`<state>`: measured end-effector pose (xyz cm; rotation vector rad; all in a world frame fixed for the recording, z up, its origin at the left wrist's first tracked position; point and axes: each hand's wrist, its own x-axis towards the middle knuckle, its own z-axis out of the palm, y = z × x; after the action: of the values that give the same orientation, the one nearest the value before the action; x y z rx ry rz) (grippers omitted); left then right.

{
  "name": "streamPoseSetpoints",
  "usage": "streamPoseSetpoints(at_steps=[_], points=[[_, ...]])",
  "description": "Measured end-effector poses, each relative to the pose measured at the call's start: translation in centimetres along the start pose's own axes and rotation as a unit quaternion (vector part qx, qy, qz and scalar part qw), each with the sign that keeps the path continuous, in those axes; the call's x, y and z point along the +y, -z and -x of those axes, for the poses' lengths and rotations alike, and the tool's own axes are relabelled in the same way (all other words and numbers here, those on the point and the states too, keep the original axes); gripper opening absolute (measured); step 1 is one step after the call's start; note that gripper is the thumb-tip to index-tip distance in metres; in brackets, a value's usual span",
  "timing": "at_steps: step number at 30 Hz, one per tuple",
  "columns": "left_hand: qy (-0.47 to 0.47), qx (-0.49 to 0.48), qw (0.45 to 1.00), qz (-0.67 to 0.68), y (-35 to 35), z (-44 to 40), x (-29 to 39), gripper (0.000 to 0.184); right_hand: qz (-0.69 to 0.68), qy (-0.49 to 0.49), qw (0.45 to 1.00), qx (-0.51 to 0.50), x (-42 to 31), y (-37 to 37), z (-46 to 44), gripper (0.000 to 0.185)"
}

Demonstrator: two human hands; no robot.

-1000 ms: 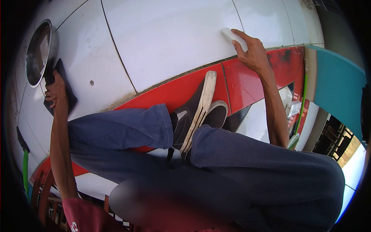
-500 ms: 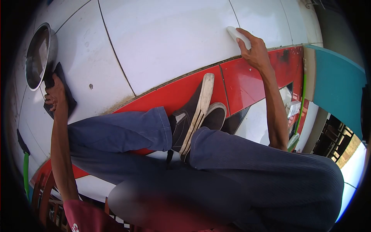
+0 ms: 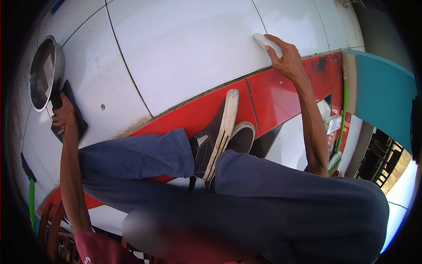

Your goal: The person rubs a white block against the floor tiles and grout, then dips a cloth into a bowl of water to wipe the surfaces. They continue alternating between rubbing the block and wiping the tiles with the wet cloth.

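My right hand (image 3: 288,61) is closed around a smooth white oval piece (image 3: 266,43), thumb on one side and fingers on the other. That piece rests against the white tiles (image 3: 184,53). At the left, my left hand (image 3: 65,113) has its fingers curled at a black, cloth-like piece (image 3: 75,105) lying on the tiles; part of it is hidden under the hand. Just above that hand, a round metal bowl (image 3: 60,66) holds what looks like water. I cannot tell whether the hand touches the bowl.
Red tiles (image 3: 274,99) border the white ones. My dark shoes (image 3: 220,136) and blue trousers (image 3: 140,152) fill the middle. A teal panel (image 3: 382,92) and a green stick (image 3: 344,110) stand at the right. Another green handle (image 3: 31,198) and brown wooden slats (image 3: 55,224) are at lower left.
The whole view has shifted slightly down and left. Both hands keep about the same grip and nearly the same places against the tiles.
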<state>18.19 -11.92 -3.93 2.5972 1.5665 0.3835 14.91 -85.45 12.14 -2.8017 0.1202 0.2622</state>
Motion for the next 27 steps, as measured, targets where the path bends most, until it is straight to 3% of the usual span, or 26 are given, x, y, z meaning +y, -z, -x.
streamPoseSetpoints(at_steps=[2, 5, 8, 20, 26, 27], points=[[-0.002, 0.000, 1.000, -0.003, -0.3, 0.1, -0.1, 0.113, 0.013, -0.045, 0.999, 0.026, 0.0, 0.2, -0.3, 0.040], [-0.004, -0.008, 1.000, -0.005, 0.2, 0.0, -0.2, 0.112, -0.013, 0.023, 1.000, 0.012, 0.8, -0.2, -0.2, 0.041], [-0.002, -0.026, 1.000, -0.009, 0.6, 0.6, 0.1, 0.111, -0.002, -0.035, 0.998, 0.046, 0.7, -0.1, -0.5, 0.041], [0.003, -0.043, 0.999, -0.021, 1.6, 1.4, 0.6, 0.111, -0.021, -0.027, 0.999, -0.002, -0.5, 0.8, -0.2, 0.041], [0.002, -0.050, 0.999, -0.022, 2.3, 1.7, 1.1, 0.111, -0.026, 0.034, 0.999, 0.025, 0.4, -0.7, 0.1, 0.041], [0.002, -0.048, 0.998, -0.027, 2.1, 1.5, 1.0, 0.111, -0.018, 0.007, 0.999, 0.027, 0.2, -0.5, 0.2, 0.041]])
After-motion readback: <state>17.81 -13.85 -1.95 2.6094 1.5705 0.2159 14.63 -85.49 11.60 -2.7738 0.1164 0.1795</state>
